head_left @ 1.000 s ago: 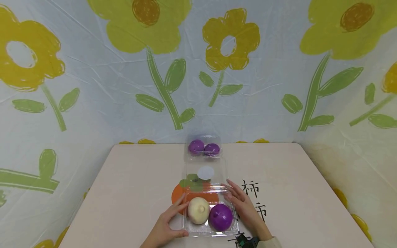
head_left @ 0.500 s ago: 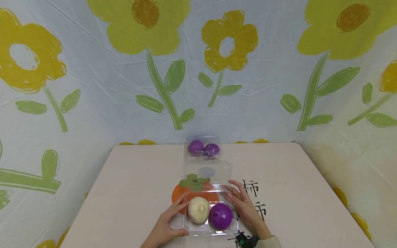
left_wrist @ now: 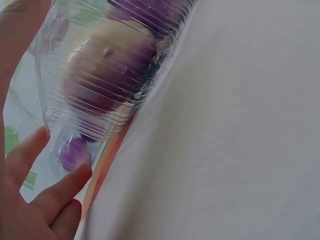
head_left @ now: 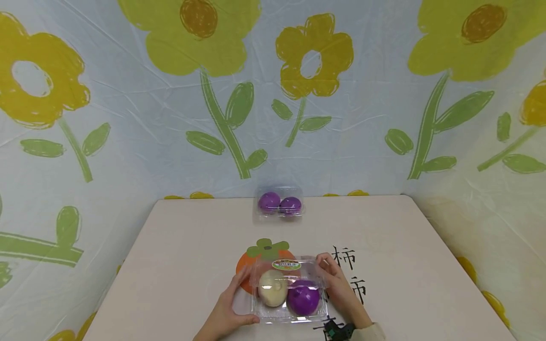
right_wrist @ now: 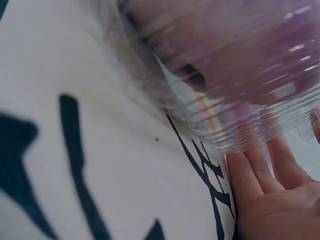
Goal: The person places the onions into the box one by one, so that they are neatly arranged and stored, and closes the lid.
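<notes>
A clear plastic clamshell box [head_left: 290, 318] holds a cream-coloured onion-like bulb [head_left: 273, 289] and a purple one [head_left: 304, 297]. Its lid [head_left: 304, 263], bearing an oval label, leans partway over them. My left hand [head_left: 228, 308] holds the box's left side, thumb at the near corner and fingers toward the far corner. In the left wrist view a fingertip [left_wrist: 44, 135] meets the rim, while other fingers extend below. At the lid's right corner, the bent fingers of my right hand [head_left: 337, 286] hold the lid. In the right wrist view that hand's fingers [right_wrist: 250, 170] are partly behind the ribbed plastic.
Another clear box [head_left: 279, 190] with two purple bulbs stands at the table's [head_left: 187, 255] far edge. An orange persimmon print [head_left: 245, 265] and black characters mark the tabletop. Flower-patterned cloth [head_left: 341, 142] surrounds the back and sides.
The lid has swung up from lying open toward the far side and now leans toward me over the bulbs. My right fingers have moved with it; my left fingertips have shifted slightly outward.
</notes>
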`<state>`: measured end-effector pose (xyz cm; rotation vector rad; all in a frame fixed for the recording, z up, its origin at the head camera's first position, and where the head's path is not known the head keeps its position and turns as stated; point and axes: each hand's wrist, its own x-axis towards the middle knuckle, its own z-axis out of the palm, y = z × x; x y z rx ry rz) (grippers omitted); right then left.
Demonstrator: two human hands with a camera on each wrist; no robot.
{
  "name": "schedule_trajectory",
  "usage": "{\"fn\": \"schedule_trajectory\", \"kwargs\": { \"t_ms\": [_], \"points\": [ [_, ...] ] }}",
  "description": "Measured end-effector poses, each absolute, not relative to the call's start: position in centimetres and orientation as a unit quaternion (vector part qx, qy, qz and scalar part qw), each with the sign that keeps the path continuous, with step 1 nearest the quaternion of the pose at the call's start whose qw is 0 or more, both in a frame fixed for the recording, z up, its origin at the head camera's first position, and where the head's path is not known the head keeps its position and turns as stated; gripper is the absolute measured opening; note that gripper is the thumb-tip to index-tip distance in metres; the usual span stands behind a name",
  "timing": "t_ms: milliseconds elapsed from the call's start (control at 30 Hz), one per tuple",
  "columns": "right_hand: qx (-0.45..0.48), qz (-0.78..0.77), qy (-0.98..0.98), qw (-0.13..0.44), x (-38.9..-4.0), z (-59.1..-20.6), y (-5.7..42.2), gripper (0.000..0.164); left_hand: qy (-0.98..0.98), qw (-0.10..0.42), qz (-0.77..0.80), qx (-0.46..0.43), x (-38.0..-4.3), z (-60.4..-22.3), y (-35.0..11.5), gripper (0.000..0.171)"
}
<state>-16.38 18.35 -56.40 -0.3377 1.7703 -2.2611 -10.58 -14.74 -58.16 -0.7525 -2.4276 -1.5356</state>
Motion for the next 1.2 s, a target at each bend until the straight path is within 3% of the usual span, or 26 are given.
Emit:
{"fn": "schedule_trajectory", "kwargs": {
  "t_ms": [300, 533, 767, 1033, 1200],
  "points": [
    [-0.115, -0.774, 0.617, 0.087, -16.4, -56.6, 18.2, 0.01, -0.787, 0.115, -0.529, -0.296, -10.9, -58.7, -14.8, 0.104],
    [-0.137, -0.773, 0.613, 0.089, -16.5, -56.2, 18.5, 0.017, -0.783, 0.115, -0.537, -0.292, -10.8, -58.4, -14.7, 0.089],
    [-0.101, -0.656, 0.745, 0.066, -15.5, -53.7, 19.1, 0.022, -0.793, 0.106, -0.524, -0.291, -10.6, -57.7, -14.8, 0.086],
    [-0.154, -0.6, 0.775, 0.128, -13.2, -51.5, 19.8, 0.052, -0.788, 0.116, -0.521, -0.306, -10.5, -57.0, -15.0, 0.054],
    [-0.15, -0.585, 0.781, 0.156, -11.8, -50.5, 20.0, 0.067, -0.81, 0.091, -0.516, -0.263, -9.9, -56.6, -14.8, 0.057]
  ]
}}
